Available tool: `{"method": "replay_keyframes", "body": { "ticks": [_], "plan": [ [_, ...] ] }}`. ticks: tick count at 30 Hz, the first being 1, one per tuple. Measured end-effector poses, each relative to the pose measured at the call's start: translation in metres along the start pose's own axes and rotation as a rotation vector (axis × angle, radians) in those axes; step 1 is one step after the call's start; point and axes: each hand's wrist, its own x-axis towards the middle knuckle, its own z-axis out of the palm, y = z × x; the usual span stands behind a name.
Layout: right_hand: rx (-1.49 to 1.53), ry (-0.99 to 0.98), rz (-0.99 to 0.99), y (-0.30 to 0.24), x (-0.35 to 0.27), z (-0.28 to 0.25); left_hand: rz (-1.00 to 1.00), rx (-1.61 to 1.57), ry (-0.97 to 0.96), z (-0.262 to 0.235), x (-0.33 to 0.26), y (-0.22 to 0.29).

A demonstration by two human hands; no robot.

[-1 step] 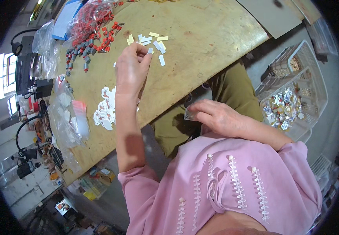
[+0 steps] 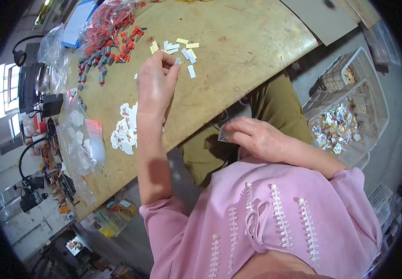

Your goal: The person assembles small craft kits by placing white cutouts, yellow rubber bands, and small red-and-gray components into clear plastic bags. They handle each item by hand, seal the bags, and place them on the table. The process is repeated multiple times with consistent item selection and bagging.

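Observation:
Over the table, my left hand (image 2: 156,86) pinches a small white rectangular piece (image 2: 177,61) between thumb and fingers. Around its fingertips lie loose white pieces (image 2: 191,71) and pale yellow pieces (image 2: 192,45) of the same shape. My right hand (image 2: 259,138) is closed on a small clear plastic bag (image 2: 224,135) above my lap, beyond the table edge. Beside my left forearm is a pile of white cut-out shapes (image 2: 125,132) with small reddish prints. Part of that pile is hidden by the forearm.
Red and grey small parts (image 2: 102,59) spread at the far left below a clear bag of red parts (image 2: 110,21). Clear plastic bags (image 2: 96,139) lie along the left edge. A white basket (image 2: 378,111) with foil-like packets (image 2: 338,125) stands at the right, below the table.

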Motion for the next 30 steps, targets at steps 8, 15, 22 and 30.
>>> {"method": "replay_keyframes", "body": {
  "ticks": [8, 15, 22, 30],
  "plan": [
    [-0.039, 0.127, 0.021, -0.001, 0.009, -0.014, -0.118, -0.639, 0.034, -0.002, -0.062, 0.019],
    [-0.035, 0.184, -0.029, -0.014, 0.025, -0.018, 0.172, -0.535, 0.143, 0.018, -0.146, 0.040],
    [-0.054, 0.129, -0.054, -0.019, 0.028, -0.011, 0.107, -0.425, 0.141, 0.007, -0.165, 0.024],
    [-0.016, 0.041, -0.011, -0.025, 0.028, -0.013, 0.358, -0.252, -0.091, -0.017, -0.156, 0.015]
  ]
}}
